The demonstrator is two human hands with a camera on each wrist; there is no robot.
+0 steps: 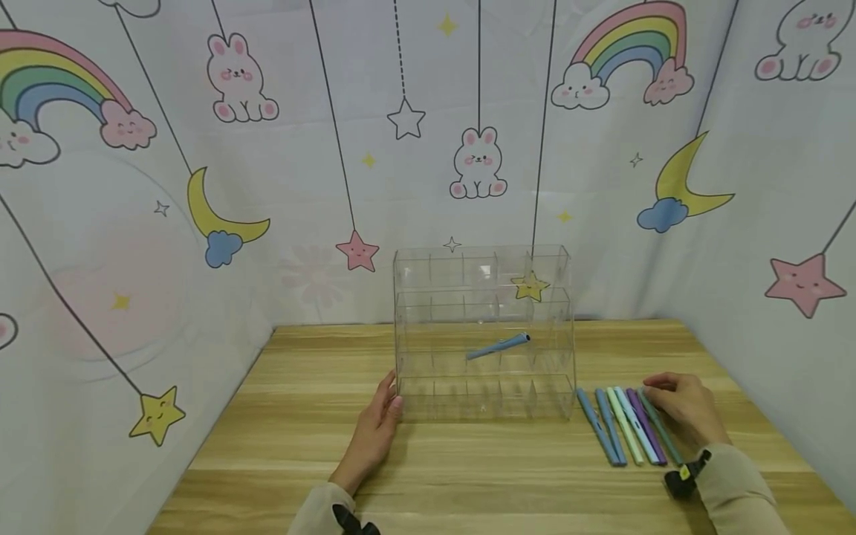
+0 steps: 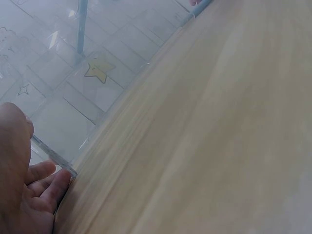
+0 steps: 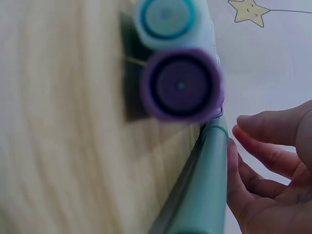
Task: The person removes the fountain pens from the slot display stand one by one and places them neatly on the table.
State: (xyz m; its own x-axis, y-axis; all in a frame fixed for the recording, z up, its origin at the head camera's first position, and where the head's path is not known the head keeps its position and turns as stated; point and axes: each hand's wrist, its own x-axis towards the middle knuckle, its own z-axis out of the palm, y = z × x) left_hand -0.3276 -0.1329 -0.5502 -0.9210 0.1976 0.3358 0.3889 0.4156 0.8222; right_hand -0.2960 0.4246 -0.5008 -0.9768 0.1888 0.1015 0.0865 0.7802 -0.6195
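A clear plastic tiered organizer (image 1: 484, 386) with several compartments stands on the table. My left hand (image 1: 371, 431) holds its left side; in the left wrist view, the fingers (image 2: 53, 187) lie along the outside of the side panel. One blue pen (image 1: 498, 346) leans inside a middle tier. To the right, several pens lie side by side, including a blue pen (image 1: 597, 427), a light green pen (image 1: 625, 427), a purple pen (image 1: 646, 427) and a green pen (image 3: 204, 180). My right hand (image 1: 689, 405) is beside the green pen, its thumb and forefinger apart from it.
The wooden table (image 1: 468, 483) runs back to a white curtain (image 1: 321, 186) printed with rainbows, rabbits, moons and stars. More curtain hangs on the left and right sides. A black wrist camera (image 1: 686, 475) sits on the right sleeve, close to the pens' near ends.
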